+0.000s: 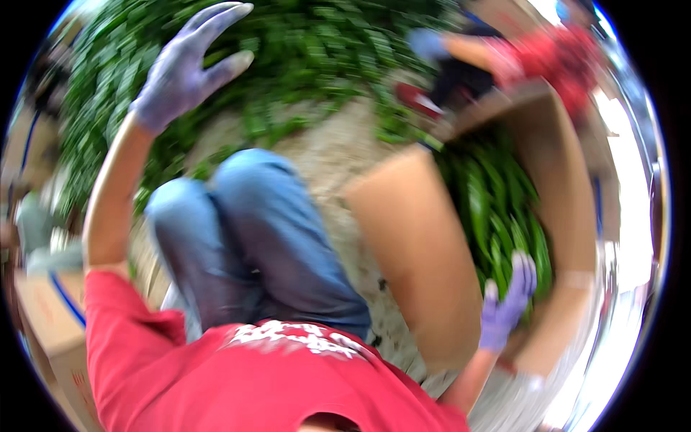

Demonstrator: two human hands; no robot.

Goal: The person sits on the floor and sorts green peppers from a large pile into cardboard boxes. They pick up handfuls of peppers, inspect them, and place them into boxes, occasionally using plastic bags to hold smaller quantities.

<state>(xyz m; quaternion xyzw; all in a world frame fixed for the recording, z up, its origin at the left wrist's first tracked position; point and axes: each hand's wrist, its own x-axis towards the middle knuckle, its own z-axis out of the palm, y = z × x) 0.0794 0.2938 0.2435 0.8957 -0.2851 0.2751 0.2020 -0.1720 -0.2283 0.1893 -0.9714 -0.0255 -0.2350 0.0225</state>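
Note:
My left hand (pixel 181 70), in a purple glove with pale fingertips, is raised over a large heap of long green peppers (pixel 324 43). Its thumb stands away from the fingers, and nothing is in it. On the other side, my right hand (pixel 507 308), gloved alike, is inside an open cardboard box (pixel 415 237). Long green peppers (pixel 502 216) lie lengthwise in this box, just past my fingertips. The thumb and fingers of that hand are apart with nothing between them. Whether it touches the peppers is unclear from the blur.
A co-worker in a red checked top (pixel 561 59) sits beyond the box, a blue-gloved hand (pixel 429 46) by the heap. A pale ground sheet (pixel 340 140) lies before my knees (pixel 259 183). A cardboard carton (pixel 51 313) with a blue strap stands at the left.

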